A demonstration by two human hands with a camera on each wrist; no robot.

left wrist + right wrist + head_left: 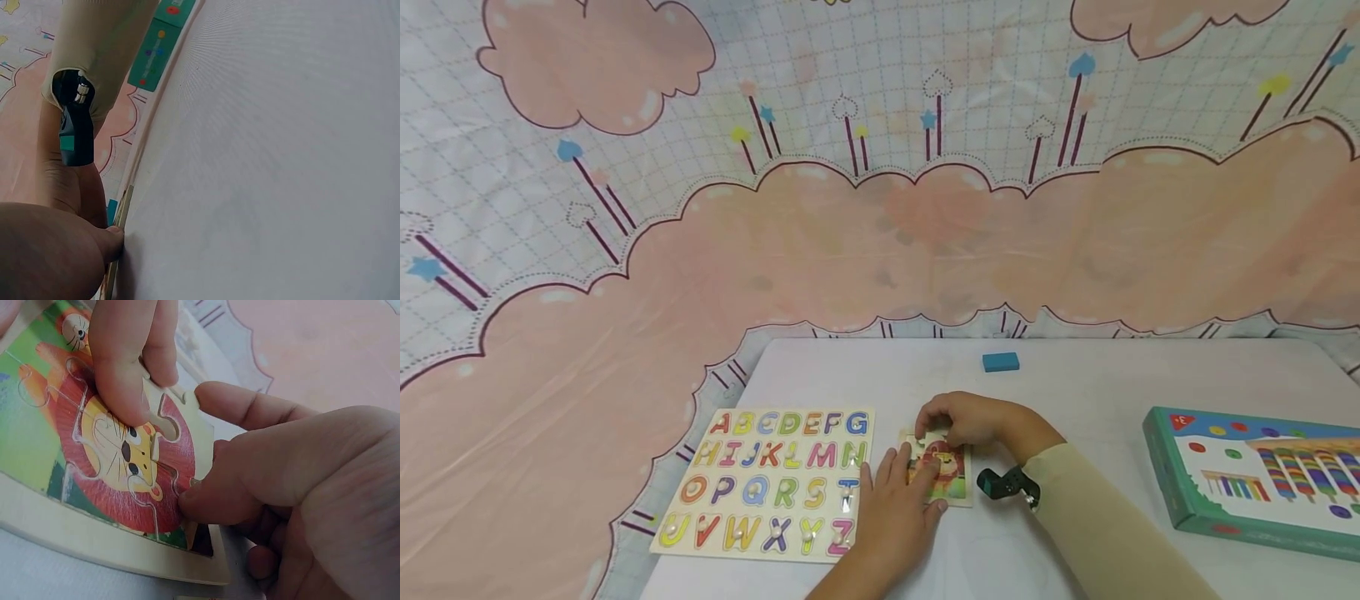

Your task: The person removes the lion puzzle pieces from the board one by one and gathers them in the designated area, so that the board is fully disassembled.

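Note:
A small wooden jigsaw puzzle [953, 487] with a lion picture lies on the table. My left hand [895, 517] rests on it, fingers stretched over the lion; in the left wrist view the left thumb [111, 242] lies at the board's edge. From the far side my right hand [973, 419] reaches over the puzzle's top. In the right wrist view, its thumb and index finger pinch a red-maned puzzle piece [181, 450] at the lion's head, which sits slightly uneven against its neighbours. Bare wood shows beside that piece. The right hand's other fingers are partly hidden.
Left of the puzzle lies an alphabet board [760, 483] with knobbed letters, close to the left hand. A blue block [1001, 362] sits toward the back of the white table [1075, 375]. At the right stands a green-edged toy box [1262, 483]. A printed cloth hangs behind.

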